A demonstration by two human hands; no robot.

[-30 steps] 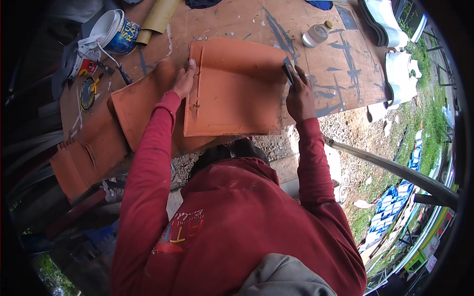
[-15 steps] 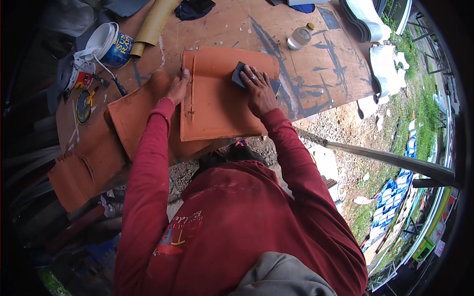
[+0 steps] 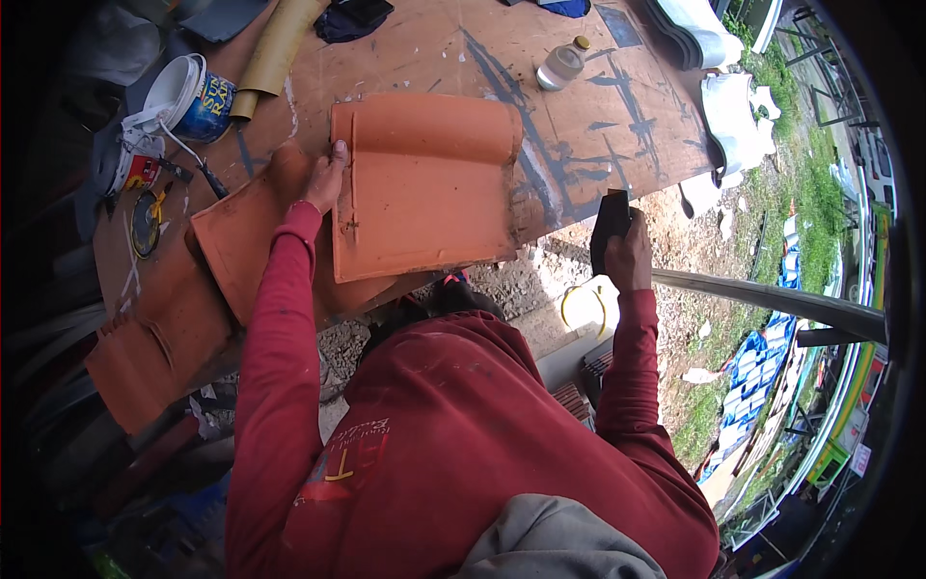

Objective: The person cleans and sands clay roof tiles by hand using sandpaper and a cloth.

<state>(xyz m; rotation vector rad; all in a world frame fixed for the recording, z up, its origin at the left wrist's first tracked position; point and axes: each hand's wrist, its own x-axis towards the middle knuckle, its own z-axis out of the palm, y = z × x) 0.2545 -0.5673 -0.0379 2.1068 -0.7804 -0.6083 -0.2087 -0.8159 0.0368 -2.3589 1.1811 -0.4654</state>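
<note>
An orange clay roof tile (image 3: pixel 434 198) with a raised roll along its far side lies near the table's front edge. My left hand (image 3: pixel 325 179) grips its left edge, thumb on top and the other fingers partly hidden. Off to the right, beyond the table edge, my right hand (image 3: pixel 629 255) holds a dark folded sheet of sandpaper (image 3: pixel 609 228) upright, apart from the tile. More orange tiles (image 3: pixel 241 236) lie overlapped under and to the left of the first one.
On the stained wooden table (image 3: pixel 424 58) stand a clear bottle (image 3: pixel 560 69), a paint bucket (image 3: pixel 207 104) and a smaller tub (image 3: pixel 141 166). A tan roll (image 3: pixel 275 53) and a tape measure (image 3: pixel 147 224) lie at left. A pole (image 3: pixel 762 295) crosses gravelly ground at right.
My right hand has lifted the sandpaper off the tile's face and swung it right, past the table edge. My left hand keeps its hold on the tile's left edge.
</note>
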